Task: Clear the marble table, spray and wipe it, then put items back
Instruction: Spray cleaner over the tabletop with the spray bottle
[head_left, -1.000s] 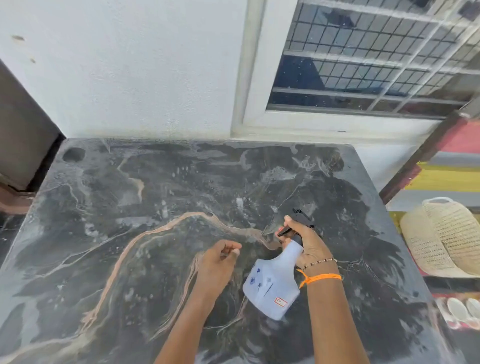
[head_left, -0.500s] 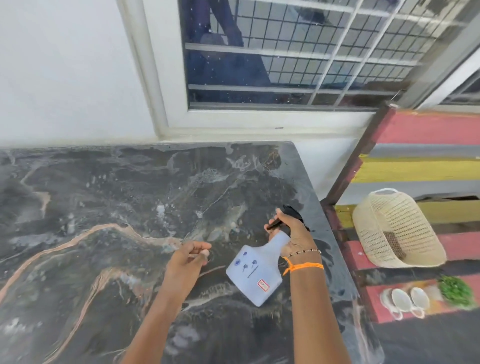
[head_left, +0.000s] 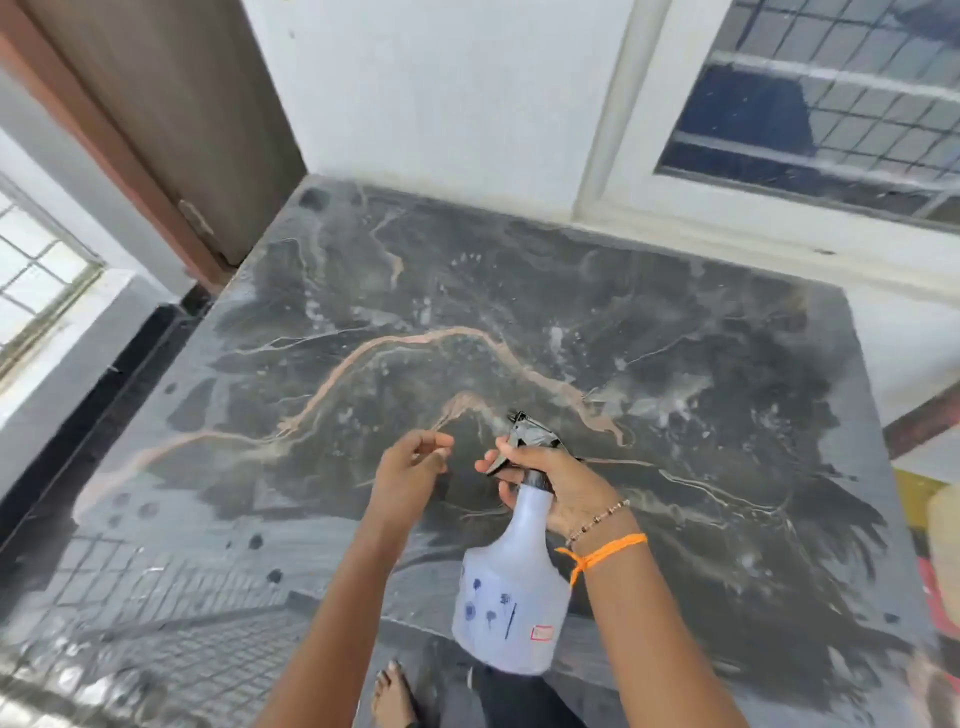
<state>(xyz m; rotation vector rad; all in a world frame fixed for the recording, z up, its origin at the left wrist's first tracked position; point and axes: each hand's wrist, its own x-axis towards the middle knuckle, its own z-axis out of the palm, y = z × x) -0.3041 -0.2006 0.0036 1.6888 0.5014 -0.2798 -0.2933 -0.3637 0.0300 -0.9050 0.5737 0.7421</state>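
We hold the spray bottle (head_left: 511, 587) in our right hand (head_left: 563, 486), just right of the frame's centre and low down. Our fingers (head_left: 491, 461) curl round the bottle's neck and the black trigger head (head_left: 530, 434), whose nozzle points toward the upper left. The pale bottle body hangs tilted below the hand, above the near edge of the worktop (head_left: 675, 364), with small blue marks and a red-edged label on its side. A beaded bracelet (head_left: 597, 519) and an orange thread (head_left: 602, 553) circle the right wrist.

Our left hand (head_left: 410, 467) hovers just left of the trigger head, apart from the bottle. Its fingers are loosely curled toward the thumb and hold nothing.

The dark marble worktop fills the middle of the frame, crossed by a tan vein and scattered with pale flecks and droplets. Behind it, at the top, stand a white wall (head_left: 441, 88) and a barred window (head_left: 831, 93) at upper right. A brown door (head_left: 171, 104) shows at upper left. A bare foot (head_left: 392, 696) appears at the bottom edge.
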